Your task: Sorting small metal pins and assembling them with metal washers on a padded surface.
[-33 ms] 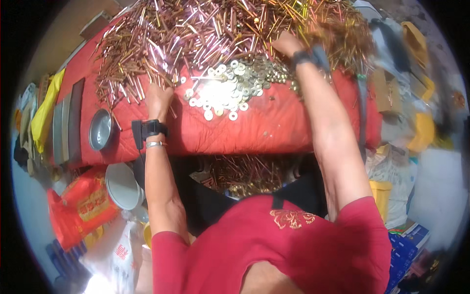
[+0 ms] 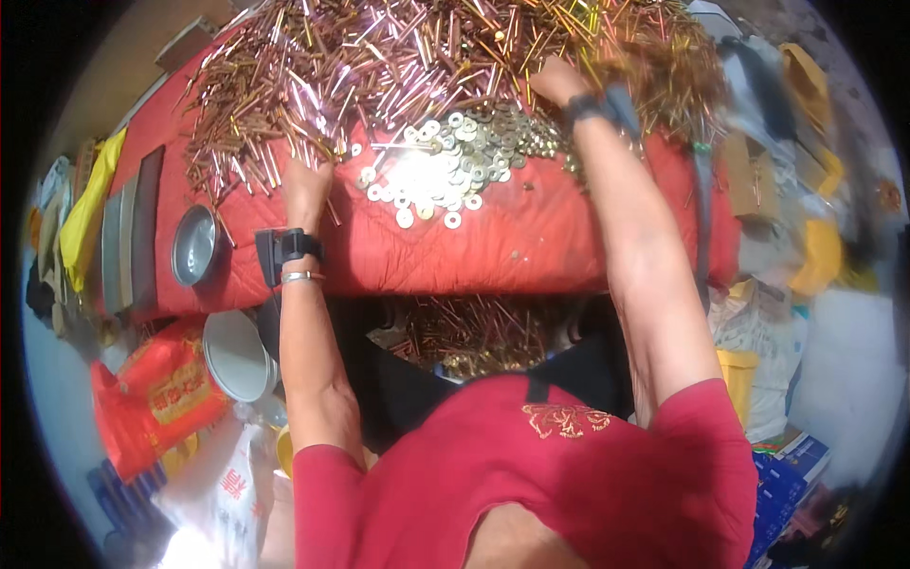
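A large heap of thin metal rods (image 2: 398, 62), coppery to golden, covers the far part of a red padded surface (image 2: 474, 266). At the heap's near left edge is my left hand (image 2: 308, 185), its fingers closed among the rod ends; what they hold is hidden. Farther off to the right, my right hand (image 2: 557, 82) is curled against the heap, and its fingertips' contents cannot be made out. Between my hands lies a glaring patch of flat round washers (image 2: 488, 161). Small brass-coloured pieces (image 2: 542, 144) mingle with them on the right. One rod (image 2: 403, 146) lies across the washers.
A metal bowl (image 2: 180, 251) sits left of my left wrist, beside dark flat strips (image 2: 144, 228). Below the near edge are more rods (image 2: 464, 327), a pale bucket (image 2: 237, 356) and a red bag (image 2: 156, 403). Cardboard (image 2: 744, 171) and a yellow container (image 2: 735, 379) stand right.
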`<state>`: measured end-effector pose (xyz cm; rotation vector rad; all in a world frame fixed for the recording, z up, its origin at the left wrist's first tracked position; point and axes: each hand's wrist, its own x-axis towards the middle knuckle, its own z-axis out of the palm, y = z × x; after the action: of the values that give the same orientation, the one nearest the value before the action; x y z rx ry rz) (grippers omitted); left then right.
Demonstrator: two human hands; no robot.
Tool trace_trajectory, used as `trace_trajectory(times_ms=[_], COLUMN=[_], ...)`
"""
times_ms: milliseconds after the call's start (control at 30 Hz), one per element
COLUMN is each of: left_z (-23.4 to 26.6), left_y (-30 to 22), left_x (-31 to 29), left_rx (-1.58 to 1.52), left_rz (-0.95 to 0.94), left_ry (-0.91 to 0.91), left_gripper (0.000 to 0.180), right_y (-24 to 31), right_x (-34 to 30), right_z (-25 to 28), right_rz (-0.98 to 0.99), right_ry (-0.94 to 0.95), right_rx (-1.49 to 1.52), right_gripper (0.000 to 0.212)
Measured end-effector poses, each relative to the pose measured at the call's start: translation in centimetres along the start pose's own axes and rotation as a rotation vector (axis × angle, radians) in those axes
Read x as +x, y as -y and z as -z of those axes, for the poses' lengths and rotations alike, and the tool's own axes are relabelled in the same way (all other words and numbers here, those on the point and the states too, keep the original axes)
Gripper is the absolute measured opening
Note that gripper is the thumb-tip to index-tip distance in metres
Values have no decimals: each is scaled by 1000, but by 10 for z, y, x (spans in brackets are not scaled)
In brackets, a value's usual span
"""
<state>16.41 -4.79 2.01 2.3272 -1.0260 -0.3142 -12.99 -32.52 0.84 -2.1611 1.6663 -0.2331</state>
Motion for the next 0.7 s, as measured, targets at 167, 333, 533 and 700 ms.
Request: trace_trajectory(times_ms=[167,333,533,700], left_z=[-23,-31,-32,-51], left_y=[-1,0,-22,-36], left_x=[1,-43,-64,-67], left_rx=[-1526,-1758,-1911,-1974], left_rz=[407,687,665,671], left_ry=[468,390,469,467], left_gripper=[7,15,21,21], right_y=[-44,3,21,16], right_x=[18,-47,-181,-217], right_z=[-3,0,23,-1], right_rz=[-83,213,310,417], right_ry=[-187,-552,-198,-150], right_rx=[472,554,665,543], right_gripper=[33,26,10,15])
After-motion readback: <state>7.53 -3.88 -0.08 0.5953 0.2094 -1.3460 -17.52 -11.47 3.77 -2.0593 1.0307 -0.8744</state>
